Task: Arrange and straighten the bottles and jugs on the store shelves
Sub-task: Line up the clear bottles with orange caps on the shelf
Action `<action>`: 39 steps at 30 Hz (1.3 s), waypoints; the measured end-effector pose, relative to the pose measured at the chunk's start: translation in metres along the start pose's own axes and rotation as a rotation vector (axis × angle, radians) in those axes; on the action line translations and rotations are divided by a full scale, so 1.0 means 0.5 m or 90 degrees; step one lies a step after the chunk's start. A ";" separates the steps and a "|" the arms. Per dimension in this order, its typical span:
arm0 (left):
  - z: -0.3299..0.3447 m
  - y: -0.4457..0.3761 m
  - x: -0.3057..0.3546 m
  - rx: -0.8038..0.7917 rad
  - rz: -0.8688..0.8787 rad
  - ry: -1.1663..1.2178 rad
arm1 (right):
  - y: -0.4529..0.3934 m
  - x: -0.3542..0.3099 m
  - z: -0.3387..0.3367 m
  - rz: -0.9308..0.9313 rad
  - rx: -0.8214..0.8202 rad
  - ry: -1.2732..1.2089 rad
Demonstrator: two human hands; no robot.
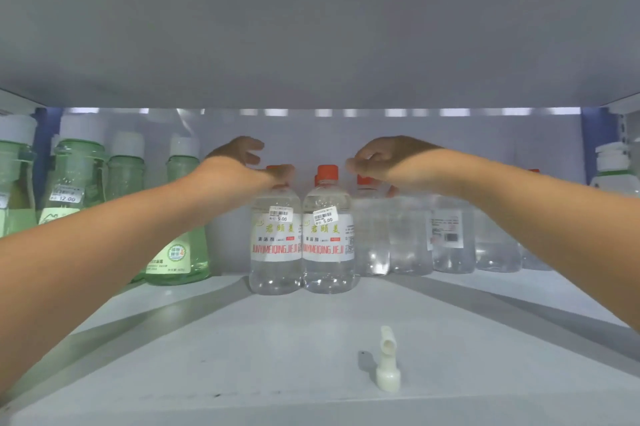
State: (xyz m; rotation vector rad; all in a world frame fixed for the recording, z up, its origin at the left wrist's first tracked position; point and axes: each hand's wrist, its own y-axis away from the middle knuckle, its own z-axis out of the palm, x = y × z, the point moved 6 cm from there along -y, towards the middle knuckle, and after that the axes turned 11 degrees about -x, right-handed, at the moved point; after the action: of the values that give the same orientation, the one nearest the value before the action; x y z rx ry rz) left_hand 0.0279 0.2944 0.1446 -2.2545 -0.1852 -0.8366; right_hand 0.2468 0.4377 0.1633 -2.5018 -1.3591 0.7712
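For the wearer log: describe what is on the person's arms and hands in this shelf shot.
Both forearms are bare as far as the frame shows; no sleeve edge is in view. The left hand and right hand wear no gloves. No watch, bracelet or ring can be made out, though the fingers are small and dim at the back of the shelf.

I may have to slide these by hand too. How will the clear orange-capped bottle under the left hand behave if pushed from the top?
The clear bottle looks full, so probably heavy for its size. The left hand is at its orange cap, high up, so a push there may tip rather than slide it. The neighbouring bottle should brace it rightward.
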 end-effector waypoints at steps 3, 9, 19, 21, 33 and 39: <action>0.010 -0.016 0.095 0.049 0.060 -0.050 | 0.014 0.063 -0.094 0.032 0.061 0.043; 0.187 -0.095 0.238 -0.148 0.086 -0.344 | -0.003 0.158 -0.132 0.043 0.012 0.218; 0.285 -0.260 0.198 -0.199 -0.011 -0.526 | -0.131 0.194 -0.090 0.011 -0.059 0.285; 0.283 -0.273 0.180 -0.199 -0.041 -0.541 | -0.149 0.201 -0.085 0.020 -0.048 0.282; 0.281 -0.278 0.182 -0.178 -0.014 -0.483 | -0.152 0.200 -0.080 0.047 -0.077 0.192; 0.287 -0.278 0.175 -0.266 -0.009 -0.380 | -0.148 0.204 -0.075 0.075 -0.117 0.127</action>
State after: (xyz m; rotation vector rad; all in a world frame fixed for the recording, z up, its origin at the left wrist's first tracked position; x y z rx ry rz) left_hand 0.1204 0.4832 0.2018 -2.8524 -0.3220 -0.1886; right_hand 0.2582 0.5663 0.1888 -2.7332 -1.2763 0.4192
